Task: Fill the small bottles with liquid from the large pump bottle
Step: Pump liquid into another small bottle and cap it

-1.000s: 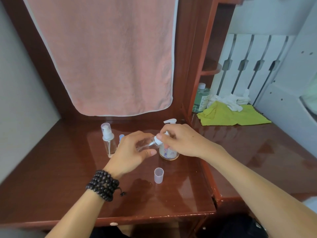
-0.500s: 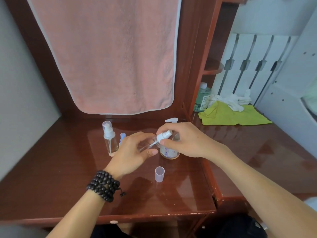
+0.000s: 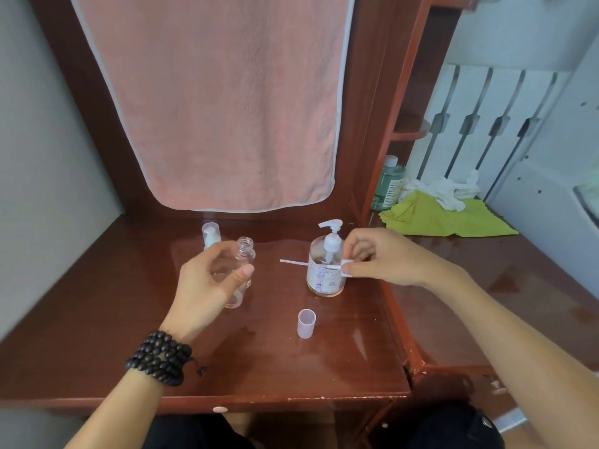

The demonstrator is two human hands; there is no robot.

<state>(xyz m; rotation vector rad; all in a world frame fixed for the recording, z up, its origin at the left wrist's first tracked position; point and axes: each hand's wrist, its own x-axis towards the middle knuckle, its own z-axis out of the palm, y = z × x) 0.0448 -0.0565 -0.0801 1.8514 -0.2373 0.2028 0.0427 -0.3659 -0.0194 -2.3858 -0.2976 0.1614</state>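
While a capped bottle (image 3: 211, 236) stands at the back left | left hand (image 3: 207, 286) curls round an open bottle (image 3: 241, 267) (tilted) | cap (image 3: 306, 323) on desk (image 3: 97, 335) | pump bottle (image 3: 325, 267) upright | right hand (image 3: 385, 259) pinches sprayer (image 3: 311, 264), just beside it.

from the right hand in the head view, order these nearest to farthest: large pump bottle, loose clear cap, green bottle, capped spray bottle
1. large pump bottle, right beside the right hand, on its left
2. loose clear cap, in front, toward the person
3. green bottle, behind, on the side desk
4. capped spray bottle, far left, behind the left hand
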